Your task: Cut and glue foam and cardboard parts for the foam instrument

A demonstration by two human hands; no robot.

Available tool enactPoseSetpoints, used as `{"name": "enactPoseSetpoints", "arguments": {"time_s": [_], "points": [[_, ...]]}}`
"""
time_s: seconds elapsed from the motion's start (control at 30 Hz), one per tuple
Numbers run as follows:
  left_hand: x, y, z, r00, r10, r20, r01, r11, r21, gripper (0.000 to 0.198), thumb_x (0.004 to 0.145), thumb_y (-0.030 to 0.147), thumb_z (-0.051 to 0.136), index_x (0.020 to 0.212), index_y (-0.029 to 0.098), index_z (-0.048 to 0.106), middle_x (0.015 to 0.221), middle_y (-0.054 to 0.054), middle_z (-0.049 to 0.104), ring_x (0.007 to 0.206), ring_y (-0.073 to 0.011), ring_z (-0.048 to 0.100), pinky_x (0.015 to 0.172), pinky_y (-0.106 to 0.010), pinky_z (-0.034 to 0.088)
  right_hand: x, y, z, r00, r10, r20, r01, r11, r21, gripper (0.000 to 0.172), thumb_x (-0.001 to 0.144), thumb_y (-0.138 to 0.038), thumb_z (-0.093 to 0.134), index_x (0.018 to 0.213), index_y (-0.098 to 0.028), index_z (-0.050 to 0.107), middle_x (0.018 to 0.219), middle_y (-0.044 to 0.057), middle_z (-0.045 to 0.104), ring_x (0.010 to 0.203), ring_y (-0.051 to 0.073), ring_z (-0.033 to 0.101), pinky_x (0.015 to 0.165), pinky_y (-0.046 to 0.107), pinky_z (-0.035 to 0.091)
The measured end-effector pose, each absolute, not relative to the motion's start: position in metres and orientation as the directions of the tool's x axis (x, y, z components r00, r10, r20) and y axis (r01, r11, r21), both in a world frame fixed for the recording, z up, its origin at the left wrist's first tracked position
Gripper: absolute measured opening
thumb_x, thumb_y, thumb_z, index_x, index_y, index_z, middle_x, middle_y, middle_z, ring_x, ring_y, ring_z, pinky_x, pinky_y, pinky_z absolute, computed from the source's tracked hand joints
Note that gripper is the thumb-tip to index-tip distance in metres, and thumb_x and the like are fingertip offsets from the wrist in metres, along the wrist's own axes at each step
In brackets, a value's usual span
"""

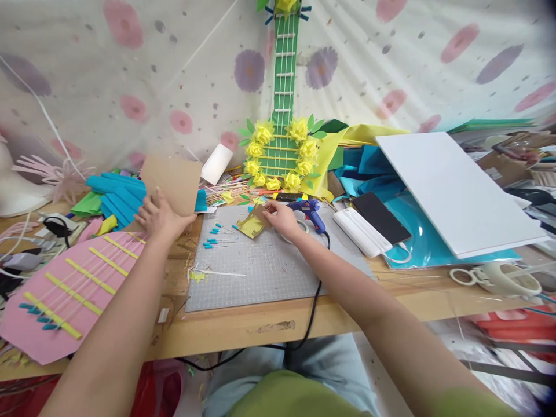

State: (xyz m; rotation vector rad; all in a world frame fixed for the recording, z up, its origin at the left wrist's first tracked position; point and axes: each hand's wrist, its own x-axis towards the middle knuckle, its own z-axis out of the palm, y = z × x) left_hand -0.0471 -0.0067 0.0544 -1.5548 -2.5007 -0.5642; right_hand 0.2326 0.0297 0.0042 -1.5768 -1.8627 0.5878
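Observation:
My left hand (160, 217) has its fingers spread against the lower part of a plain brown cardboard sheet (174, 176), thumb stretched to the right. The sheet leans beside folded blue paper (119, 194). Over the grey cutting mat (260, 278), my right hand (280, 219) pinches a small brown cardboard piece with yellow paper (253, 225) on it. Several blue-headed pins (211, 238) lie to its left. Close by on the right are a blue glue gun (309, 213) and a roll of tape (300, 227), partly hidden by my right hand.
A green paper guitar with yellow flowers (282, 147) stands at the back. The pink guitar body (78, 289) lies at left. To the right are a white power bank (362, 231), a black phone (381, 217), a white board (456, 191) and scissors (490, 280). A black cord (313, 313) crosses the table edge.

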Motion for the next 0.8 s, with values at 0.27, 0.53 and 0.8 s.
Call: {"name": "enactPoseSetpoints", "arguments": {"time_s": [0.27, 0.53, 0.8], "points": [[0.002, -0.009, 0.069, -0.161, 0.892, 0.422, 0.959, 0.042, 0.279, 0.114, 0.053, 0.055, 0.069, 0.141, 0.018, 0.007, 0.141, -0.019, 0.020, 0.130, -0.0381, 0.022, 0.104, -0.053, 0.021, 0.220, 0.039, 0.008, -0.086, 0.978, 0.190, 0.702, 0.195, -0.685, 0.016, 0.074, -0.022, 0.052, 0.086, -0.020, 0.062, 0.086, 0.003, 0.067, 0.084, 0.017, 0.058, 0.075, 0.029, 0.042], [0.017, -0.007, 0.054, -0.125, 0.944, 0.305, 0.941, 0.015, 0.338, 0.109, 0.055, 0.058, 0.065, 0.141, 0.018, 0.012, 0.141, -0.019, 0.024, 0.129, -0.0369, 0.027, 0.102, -0.050, 0.027, 0.229, 0.025, 0.012, -0.104, 0.966, 0.238, 0.706, 0.240, -0.667, 0.017, 0.075, -0.022, 0.050, 0.088, -0.020, 0.061, 0.087, 0.002, 0.067, 0.083, 0.017, 0.058, 0.076, 0.028, 0.042], [-0.007, -0.008, 0.065, -0.175, 0.962, 0.210, 0.909, 0.076, 0.410, 0.110, 0.054, 0.060, 0.065, 0.142, 0.021, 0.010, 0.143, -0.017, 0.020, 0.131, -0.0337, 0.026, 0.101, -0.046, 0.031, 0.230, 0.028, 0.005, -0.079, 0.983, 0.165, 0.670, 0.175, -0.721, 0.015, 0.074, -0.022, 0.051, 0.084, -0.019, 0.061, 0.086, 0.002, 0.067, 0.080, 0.015, 0.060, 0.072, 0.027, 0.042]]}}
